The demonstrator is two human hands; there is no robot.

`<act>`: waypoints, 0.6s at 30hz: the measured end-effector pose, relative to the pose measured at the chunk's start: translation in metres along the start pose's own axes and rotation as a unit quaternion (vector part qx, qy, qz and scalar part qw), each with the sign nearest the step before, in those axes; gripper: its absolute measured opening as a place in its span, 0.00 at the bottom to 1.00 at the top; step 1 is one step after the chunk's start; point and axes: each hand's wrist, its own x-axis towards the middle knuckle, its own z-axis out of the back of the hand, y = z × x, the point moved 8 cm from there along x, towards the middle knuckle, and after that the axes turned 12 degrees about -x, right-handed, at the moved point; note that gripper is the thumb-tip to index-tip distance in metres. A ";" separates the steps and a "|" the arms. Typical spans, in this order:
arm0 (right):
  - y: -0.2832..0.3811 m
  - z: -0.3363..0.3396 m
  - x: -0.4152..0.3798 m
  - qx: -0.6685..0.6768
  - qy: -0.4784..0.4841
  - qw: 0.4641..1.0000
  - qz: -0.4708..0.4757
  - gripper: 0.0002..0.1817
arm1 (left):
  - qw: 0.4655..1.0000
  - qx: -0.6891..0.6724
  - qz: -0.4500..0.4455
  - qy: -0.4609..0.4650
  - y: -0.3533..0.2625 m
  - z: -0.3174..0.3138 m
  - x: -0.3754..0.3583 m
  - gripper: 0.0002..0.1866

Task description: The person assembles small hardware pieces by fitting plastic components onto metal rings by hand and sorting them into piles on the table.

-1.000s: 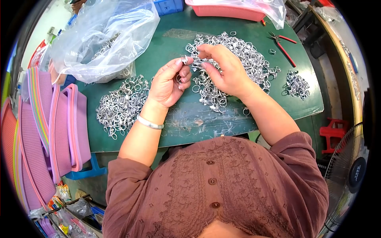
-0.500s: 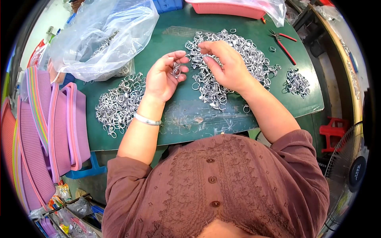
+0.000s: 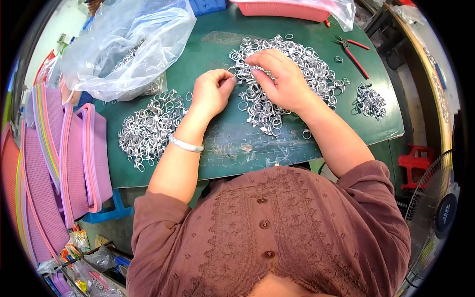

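Observation:
My left hand [image 3: 213,91] is closed, thumb and fingers together, between the two larger piles of metal rings. Earlier rings lay in its palm; now its curled fingers hide them. A ring shows just beside its fingertips. My right hand [image 3: 279,79] rests over the big ring pile [image 3: 311,69], thumb and index finger curved toward its left edge; what its fingertips touch is too small to tell. Left of my left wrist lies another ring pile [image 3: 148,128]. A bracelet [image 3: 186,144] circles that wrist.
A clear plastic bag [image 3: 128,59] with rings stands at the back left. Red-handled pliers [image 3: 355,60] and a small ring pile [image 3: 371,101] lie right. A pink basket [image 3: 282,11] is at the back edge; purple baskets [image 3: 79,153] stack left. A fan [image 3: 428,213] stands right.
My left hand has turned over and closed, moving slightly right and hiding the rings that showed in its palm. My right hand has barely moved. A single ring now lies near my left wrist.

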 end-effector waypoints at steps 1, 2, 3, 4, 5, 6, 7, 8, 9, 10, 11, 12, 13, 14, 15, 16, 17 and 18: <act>-0.001 0.000 0.000 -0.001 0.001 1.000 -0.001 0.10 | 0.991 -0.104 0.084 0.011 0.003 -0.001 -0.003 0.06; -0.001 0.000 0.000 -0.001 0.001 1.000 -0.001 0.09 | 0.964 -0.207 0.168 0.021 0.007 -0.005 -0.008 0.06; -0.001 -0.001 0.000 -0.001 0.002 1.000 -0.002 0.09 | 0.914 -0.331 0.232 0.031 0.011 -0.009 -0.011 0.06; -0.002 -0.001 0.000 -0.004 0.003 1.000 -0.003 0.09 | 0.864 -0.430 0.255 0.055 0.012 -0.012 -0.012 0.06; -0.001 -0.001 0.000 -0.006 0.004 1.000 -0.004 0.09 | 0.804 -0.523 0.273 0.077 0.013 -0.015 -0.013 0.06; -0.001 -0.001 0.000 -0.008 0.004 1.000 -0.003 0.09 | 0.733 -0.609 0.288 0.098 0.012 -0.017 -0.014 0.06; -0.001 -0.002 0.000 -0.007 0.003 1.000 -0.002 0.09 | 0.701 -0.638 0.297 0.113 0.013 -0.018 -0.014 0.05; -0.001 -0.002 0.000 -0.007 0.002 1.000 0.000 0.09 | 0.692 -0.647 0.298 0.116 0.013 -0.018 -0.014 0.05; 0.000 -0.002 0.000 -0.007 0.001 1.000 0.001 0.09 | 0.682 -0.657 0.300 0.119 0.012 -0.019 -0.015 0.05; 0.000 -0.002 0.000 -0.005 0.003 1.000 -0.001 0.09 | 0.672 -0.666 0.301 0.122 0.012 -0.020 -0.015 0.05; 0.000 -0.002 0.000 -0.003 0.005 1.000 -0.004 0.09 | 0.671 -0.667 0.301 0.121 0.012 -0.019 -0.015 0.05; 0.000 -0.001 0.000 -0.001 0.007 1.000 -0.006 0.09 | 0.670 -0.668 0.301 0.119 0.012 -0.019 -0.016 0.05; 0.000 -0.002 0.000 -0.002 0.008 1.000 -0.005 0.09 | 0.668 -0.670 0.302 0.118 0.012 -0.019 -0.016 0.05; 0.000 -0.002 0.000 -0.003 0.009 1.000 -0.004 0.09 | 0.682 -0.659 0.298 0.107 0.012 -0.017 -0.016 0.05; 0.000 -0.002 0.000 -0.004 0.009 1.000 -0.003 0.09 | 0.695 -0.648 0.295 0.097 0.011 -0.013 -0.017 0.05; 0.000 -0.003 0.000 -0.006 0.011 1.000 0.000 0.09 | 0.708 -0.637 0.292 0.087 0.009 -0.010 -0.018 0.05; -0.001 -0.003 0.000 -0.007 0.013 1.000 0.003 0.08 | 0.746 -0.602 0.276 0.069 0.009 -0.002 -0.019 0.05; -0.001 -0.004 -0.001 -0.009 0.015 1.000 0.005 0.08 | 0.783 -0.564 0.258 0.051 0.009 0.009 -0.020 0.04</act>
